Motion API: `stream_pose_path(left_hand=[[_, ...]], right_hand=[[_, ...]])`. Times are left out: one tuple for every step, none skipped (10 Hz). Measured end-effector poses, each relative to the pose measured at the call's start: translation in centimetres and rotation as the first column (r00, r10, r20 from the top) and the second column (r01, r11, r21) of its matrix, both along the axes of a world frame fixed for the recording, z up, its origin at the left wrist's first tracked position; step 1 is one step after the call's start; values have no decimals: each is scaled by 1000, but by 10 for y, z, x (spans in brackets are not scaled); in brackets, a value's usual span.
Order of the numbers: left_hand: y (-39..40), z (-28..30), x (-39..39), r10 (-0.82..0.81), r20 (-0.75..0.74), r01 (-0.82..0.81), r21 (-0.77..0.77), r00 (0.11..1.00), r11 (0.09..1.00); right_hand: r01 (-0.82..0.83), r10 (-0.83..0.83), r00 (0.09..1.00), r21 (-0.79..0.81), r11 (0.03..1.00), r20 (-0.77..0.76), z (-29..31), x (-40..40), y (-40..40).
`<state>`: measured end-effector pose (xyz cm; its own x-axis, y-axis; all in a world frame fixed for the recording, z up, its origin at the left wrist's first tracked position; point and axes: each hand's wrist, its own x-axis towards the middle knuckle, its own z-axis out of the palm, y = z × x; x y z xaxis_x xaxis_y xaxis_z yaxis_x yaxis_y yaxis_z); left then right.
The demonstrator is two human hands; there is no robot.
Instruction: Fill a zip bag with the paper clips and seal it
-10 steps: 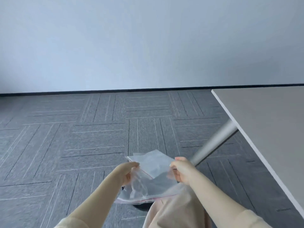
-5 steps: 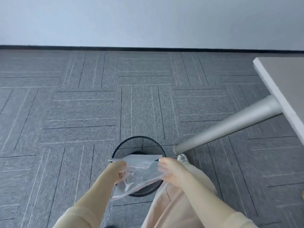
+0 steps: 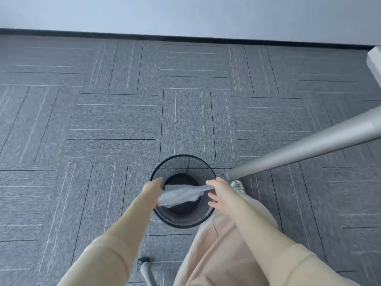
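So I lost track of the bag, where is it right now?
In the head view, low centre, the zip bag is held between the left hand and right hand, over the black mesh bin.

An office, by every sign here. Grey carpet tiles (image 3: 115, 120) with thin pale and dark stripes cover the floor, laid in a turned, basket-weave pattern. A plain pale wall (image 3: 185, 13) meets them along a narrow black skirting strip (image 3: 185, 39). On the carpet stands a round black wire-mesh wastebasket (image 3: 165, 217), the usual desk-side kind. Just beside it a slanted silver metal leg (image 3: 309, 149) runs up to the pale-topped bench (image 3: 374, 60), cut off at the right edge.
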<state>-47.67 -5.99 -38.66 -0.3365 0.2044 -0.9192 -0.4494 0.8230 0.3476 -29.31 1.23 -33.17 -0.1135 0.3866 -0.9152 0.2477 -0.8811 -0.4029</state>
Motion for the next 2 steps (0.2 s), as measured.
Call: stream_pose_path(left_hand=[[0, 3, -4, 1, -35, 0, 13, 999, 1000], [-4, 7, -7, 28, -58, -26, 43, 998, 999]], right_hand=[[32, -32, 999, 5, 999, -2, 8, -1, -1], [22, -22, 1000, 25, 999, -5, 16, 2, -1]])
